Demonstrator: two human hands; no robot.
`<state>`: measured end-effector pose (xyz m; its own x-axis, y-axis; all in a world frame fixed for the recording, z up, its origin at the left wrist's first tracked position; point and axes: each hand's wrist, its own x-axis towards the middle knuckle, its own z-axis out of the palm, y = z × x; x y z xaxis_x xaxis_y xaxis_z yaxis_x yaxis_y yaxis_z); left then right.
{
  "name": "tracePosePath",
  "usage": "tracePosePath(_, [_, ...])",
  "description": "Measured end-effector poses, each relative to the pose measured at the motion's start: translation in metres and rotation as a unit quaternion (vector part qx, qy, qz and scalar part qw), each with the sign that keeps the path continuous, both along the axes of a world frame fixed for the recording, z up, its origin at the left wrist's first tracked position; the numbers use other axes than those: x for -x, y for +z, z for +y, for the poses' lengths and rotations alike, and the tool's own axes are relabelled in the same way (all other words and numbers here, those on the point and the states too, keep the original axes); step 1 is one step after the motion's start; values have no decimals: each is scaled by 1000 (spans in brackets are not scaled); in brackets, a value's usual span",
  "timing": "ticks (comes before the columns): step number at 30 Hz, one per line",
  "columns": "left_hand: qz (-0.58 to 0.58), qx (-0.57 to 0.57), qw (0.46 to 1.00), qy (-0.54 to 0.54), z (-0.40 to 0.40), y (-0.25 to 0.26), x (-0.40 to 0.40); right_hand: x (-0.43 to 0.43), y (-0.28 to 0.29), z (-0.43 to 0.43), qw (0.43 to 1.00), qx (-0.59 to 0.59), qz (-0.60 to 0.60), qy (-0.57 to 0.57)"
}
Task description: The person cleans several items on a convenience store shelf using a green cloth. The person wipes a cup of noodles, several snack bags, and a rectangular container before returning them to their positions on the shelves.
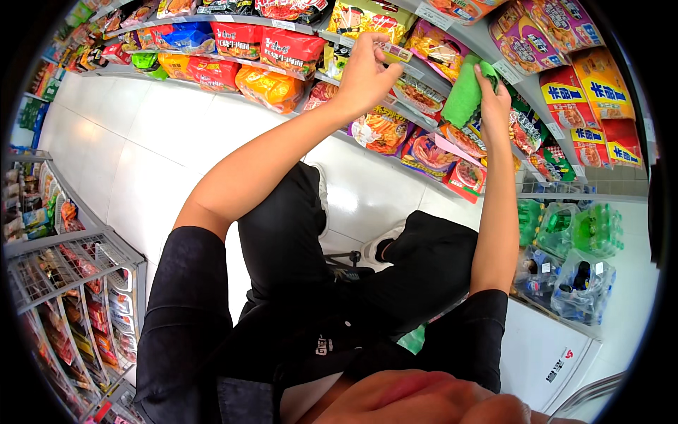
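Observation:
My right hand [493, 98] grips a green cloth [462, 100], which hangs down in front of the shelf edge among packs of instant noodles. Up at the left, my left hand [368, 77] is raised with curled fingers and the thumb apart from them. It is at a yellowish price label [394, 52] on the shelf edge; whether the fingertips touch or pinch it is hidden. Behind that label stands a yellow noodle pack [371, 21]. A purple and yellow noodle pack [435, 50] lies between the two hands, on the shelf behind the cloth.
Red noodle packs [291, 50] fill shelves to the left, above an orange pack [269, 87]. Shrink-wrapped green bottles [598, 230] and a white box [545, 350] are at right. A wire rack [69, 270] of packaged food is at left. White tiles [153, 159] cover the floor.

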<state>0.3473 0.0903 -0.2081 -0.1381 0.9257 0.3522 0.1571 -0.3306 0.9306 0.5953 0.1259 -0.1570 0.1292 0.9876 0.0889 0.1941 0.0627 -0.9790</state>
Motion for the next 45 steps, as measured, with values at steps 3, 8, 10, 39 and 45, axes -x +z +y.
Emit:
tracePosePath(3, [37,-7,999,5,2,-3,5,4,0,10,984,-49,-143,90])
tracePosePath(8, [114,-37,993,13,2,-4,10,-4,-13,11,945,-174,-261,93])
tracePosePath(10, [138,-58,989,15,1,-2,11,-10,-14,8,927,-220,-302,40])
tracePosePath(39, [603,-240,761,23,16,3,-27,-2,-43,-56,827,-236,-484,162])
tracePosePath(45, [609,-239,755,36,16,3,-29,7,-43,-51,822,-214,-509,139])
